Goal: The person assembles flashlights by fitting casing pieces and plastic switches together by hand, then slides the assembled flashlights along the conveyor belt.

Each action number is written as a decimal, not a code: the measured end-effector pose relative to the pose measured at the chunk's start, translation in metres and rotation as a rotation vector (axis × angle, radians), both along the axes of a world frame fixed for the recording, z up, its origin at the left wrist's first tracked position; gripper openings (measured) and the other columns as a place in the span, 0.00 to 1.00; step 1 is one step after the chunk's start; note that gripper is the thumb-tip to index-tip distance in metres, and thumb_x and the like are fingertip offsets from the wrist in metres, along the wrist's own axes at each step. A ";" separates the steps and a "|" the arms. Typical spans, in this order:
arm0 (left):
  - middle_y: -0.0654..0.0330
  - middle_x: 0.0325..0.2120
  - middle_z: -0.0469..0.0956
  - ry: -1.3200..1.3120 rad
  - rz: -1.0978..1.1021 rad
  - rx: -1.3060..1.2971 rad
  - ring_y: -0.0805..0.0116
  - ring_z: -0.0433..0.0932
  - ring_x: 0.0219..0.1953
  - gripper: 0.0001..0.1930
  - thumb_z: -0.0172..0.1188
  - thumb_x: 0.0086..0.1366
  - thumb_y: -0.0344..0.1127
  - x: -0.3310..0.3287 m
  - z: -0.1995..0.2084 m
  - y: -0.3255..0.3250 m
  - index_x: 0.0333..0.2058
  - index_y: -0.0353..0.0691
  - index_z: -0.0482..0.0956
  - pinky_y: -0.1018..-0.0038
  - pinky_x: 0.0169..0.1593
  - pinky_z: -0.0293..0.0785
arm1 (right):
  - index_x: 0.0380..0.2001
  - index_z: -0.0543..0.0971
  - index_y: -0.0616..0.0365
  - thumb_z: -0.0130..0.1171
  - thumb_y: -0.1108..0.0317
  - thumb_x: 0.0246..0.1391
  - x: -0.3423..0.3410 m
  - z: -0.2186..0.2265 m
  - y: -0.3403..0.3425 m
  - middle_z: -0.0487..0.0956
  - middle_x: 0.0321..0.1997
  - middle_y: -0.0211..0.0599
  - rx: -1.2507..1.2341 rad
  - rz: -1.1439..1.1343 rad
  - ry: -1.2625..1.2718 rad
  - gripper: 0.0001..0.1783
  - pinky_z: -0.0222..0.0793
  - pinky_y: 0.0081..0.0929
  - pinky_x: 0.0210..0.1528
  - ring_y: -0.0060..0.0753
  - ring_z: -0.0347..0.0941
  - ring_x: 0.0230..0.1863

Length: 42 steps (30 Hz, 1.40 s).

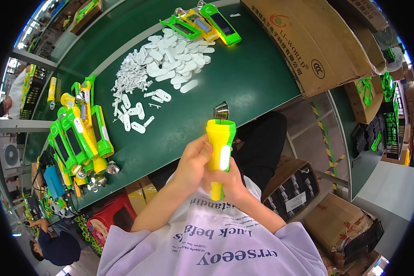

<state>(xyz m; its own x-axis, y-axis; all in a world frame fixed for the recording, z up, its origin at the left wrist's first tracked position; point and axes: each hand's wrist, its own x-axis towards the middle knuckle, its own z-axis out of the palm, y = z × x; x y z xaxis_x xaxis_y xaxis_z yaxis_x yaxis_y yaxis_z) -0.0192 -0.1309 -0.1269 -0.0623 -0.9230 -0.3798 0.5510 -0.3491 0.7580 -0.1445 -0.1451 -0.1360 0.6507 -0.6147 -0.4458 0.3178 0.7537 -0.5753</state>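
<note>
Upright in front of my chest is a yellow and green flashlight (218, 138), its wide end up. My left hand (194, 161) closes round its left side, the thumb pressed on the yellow casing. Lower on the handle, my right hand (227, 179) wraps the right side. A white oval switch cover (225, 158) shows on the casing between them. Just above the wide rim stands a silver cone reflector (221, 110), seemingly joined by thin wires to the inside. The undersides of my fingers are hidden behind the casing.
White oval covers and small clips (170, 60) lie heaped on the green table (207, 87). Several flashlight halves (78, 138) are piled at the left, more (207, 23) at the far edge. A cardboard box (303, 37) stands at the right. A co-worker (55, 246) sits at lower left.
</note>
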 end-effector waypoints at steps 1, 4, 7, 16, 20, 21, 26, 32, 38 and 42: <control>0.55 0.42 0.80 0.005 0.036 0.014 0.70 0.81 0.40 0.22 0.53 0.70 0.49 -0.002 0.000 0.000 0.51 0.34 0.72 0.75 0.44 0.78 | 0.41 0.67 0.60 0.55 0.76 0.43 0.000 0.000 0.000 0.71 0.18 0.36 -0.014 -0.012 0.014 0.19 0.62 0.26 0.17 0.30 0.68 0.15; 0.55 0.42 0.80 0.054 0.068 0.059 0.71 0.80 0.40 0.21 0.53 0.70 0.47 -0.003 0.002 -0.003 0.51 0.34 0.72 0.76 0.43 0.78 | 0.42 0.67 0.61 0.55 0.76 0.43 -0.001 0.000 -0.002 0.70 0.17 0.36 -0.022 0.003 0.010 0.19 0.62 0.26 0.17 0.30 0.68 0.14; 0.55 0.42 0.80 0.084 -0.019 0.004 0.72 0.80 0.39 0.22 0.54 0.70 0.47 0.003 0.002 -0.004 0.51 0.33 0.72 0.77 0.42 0.78 | 0.43 0.67 0.61 0.55 0.76 0.43 -0.004 0.000 -0.001 0.71 0.17 0.37 0.013 -0.006 -0.032 0.20 0.62 0.26 0.17 0.31 0.68 0.14; 0.56 0.42 0.79 -0.032 0.029 0.020 0.72 0.80 0.38 0.22 0.51 0.71 0.49 -0.003 0.001 -0.001 0.50 0.33 0.73 0.78 0.41 0.78 | 0.43 0.68 0.62 0.54 0.75 0.43 -0.002 0.003 -0.002 0.71 0.17 0.37 0.060 -0.030 -0.010 0.19 0.61 0.26 0.17 0.30 0.68 0.14; 0.57 0.42 0.79 -0.079 0.080 0.040 0.72 0.80 0.39 0.21 0.50 0.72 0.48 -0.005 0.005 -0.001 0.50 0.34 0.73 0.77 0.42 0.78 | 0.39 0.70 0.62 0.55 0.74 0.42 -0.004 0.000 -0.004 0.72 0.17 0.38 -0.011 0.042 -0.004 0.16 0.62 0.25 0.17 0.30 0.68 0.14; 0.57 0.42 0.79 -0.080 0.073 0.044 0.72 0.80 0.39 0.21 0.50 0.72 0.48 -0.005 0.004 -0.001 0.49 0.34 0.73 0.77 0.42 0.78 | 0.37 0.71 0.62 0.56 0.74 0.42 -0.003 0.000 -0.003 0.72 0.18 0.38 -0.016 0.032 0.003 0.15 0.62 0.25 0.17 0.30 0.68 0.14; 0.57 0.42 0.79 -0.050 0.029 0.033 0.72 0.80 0.39 0.20 0.50 0.72 0.47 0.001 0.008 0.000 0.50 0.34 0.73 0.76 0.42 0.78 | 0.38 0.71 0.62 0.56 0.74 0.41 -0.004 -0.004 -0.003 0.72 0.18 0.38 0.024 0.048 -0.039 0.16 0.62 0.25 0.17 0.31 0.68 0.14; 0.56 0.42 0.79 -0.048 0.019 0.025 0.72 0.79 0.39 0.21 0.50 0.72 0.48 0.000 0.007 0.002 0.51 0.34 0.73 0.76 0.42 0.77 | 0.42 0.68 0.61 0.56 0.74 0.42 -0.005 0.001 -0.004 0.72 0.19 0.38 0.067 0.060 -0.025 0.21 0.62 0.26 0.17 0.31 0.69 0.15; 0.56 0.43 0.79 -0.040 0.043 0.035 0.71 0.79 0.40 0.22 0.49 0.72 0.49 -0.003 0.007 0.003 0.51 0.34 0.73 0.76 0.43 0.77 | 0.43 0.68 0.61 0.55 0.73 0.42 -0.004 -0.002 -0.003 0.72 0.19 0.38 0.044 0.034 -0.014 0.20 0.61 0.26 0.17 0.31 0.68 0.15; 0.56 0.43 0.79 -0.048 0.052 0.033 0.72 0.80 0.40 0.22 0.49 0.72 0.49 -0.003 0.004 0.002 0.50 0.34 0.73 0.76 0.43 0.78 | 0.42 0.69 0.61 0.55 0.74 0.42 -0.004 -0.002 -0.003 0.71 0.19 0.38 0.075 0.054 -0.036 0.19 0.60 0.25 0.15 0.31 0.67 0.14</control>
